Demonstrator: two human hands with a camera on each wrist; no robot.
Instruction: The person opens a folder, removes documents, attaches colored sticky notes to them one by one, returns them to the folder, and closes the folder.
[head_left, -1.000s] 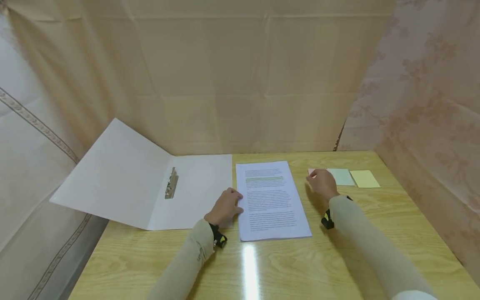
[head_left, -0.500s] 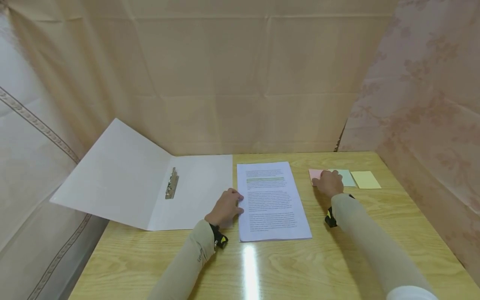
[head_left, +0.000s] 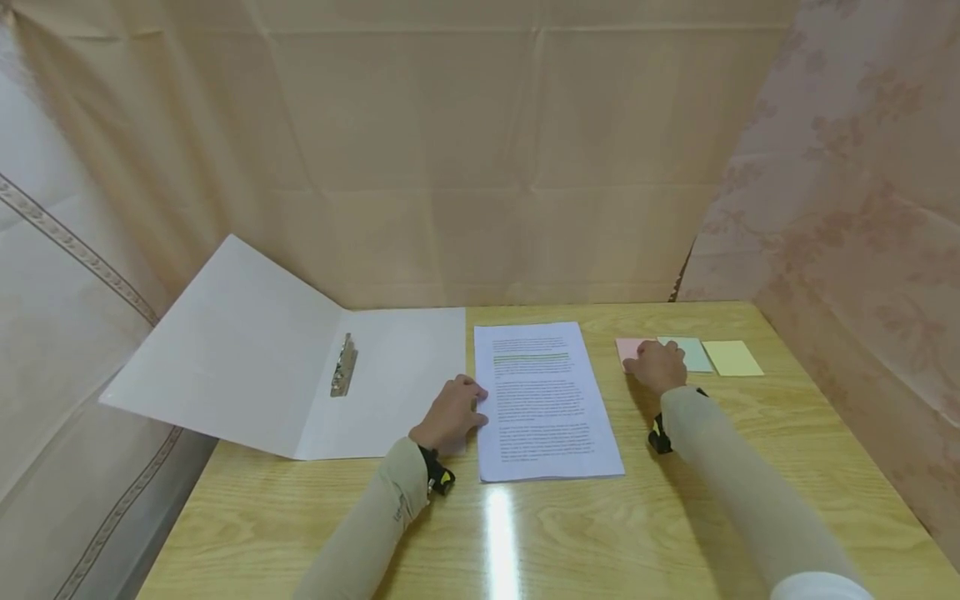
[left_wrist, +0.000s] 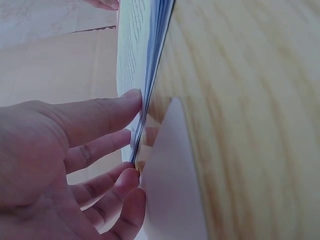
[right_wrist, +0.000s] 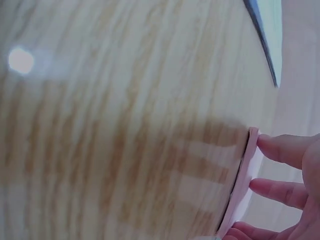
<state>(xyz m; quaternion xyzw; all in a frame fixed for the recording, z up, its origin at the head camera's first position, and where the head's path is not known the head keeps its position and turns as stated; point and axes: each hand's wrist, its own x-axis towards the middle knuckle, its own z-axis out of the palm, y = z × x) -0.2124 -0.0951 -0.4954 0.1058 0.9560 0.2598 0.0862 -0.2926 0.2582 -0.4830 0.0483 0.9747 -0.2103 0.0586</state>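
Pink, thin and square, a paper note pad (head_left: 627,351) lies towards the far right corner of the glossy, yellowish wood-grain table (head_left: 577,533), leftmost in a row of 3; beside it lie a pale green square note pad (head_left: 697,358) and, nearest that corner, a pale yellow square note pad (head_left: 733,358); the right hand (head_left: 657,367) touches the pink pad with thumb and fingers spread apart, pinching nothing visible, and partly covers the green pad; left of the pads, near the middle of the table's far edge, lies a white stack of printed paper sheets (head_left: 536,417), green highlighting across its upper lines; the left hand (head_left: 450,408) rests thumb and fingertips, parted, against the stack's left edge; partly under that hand, an open white folder (head_left: 240,358) with a silver metal clip (head_left: 344,367) reaches leftwards, its raised left cover jutting past the table's left edge.
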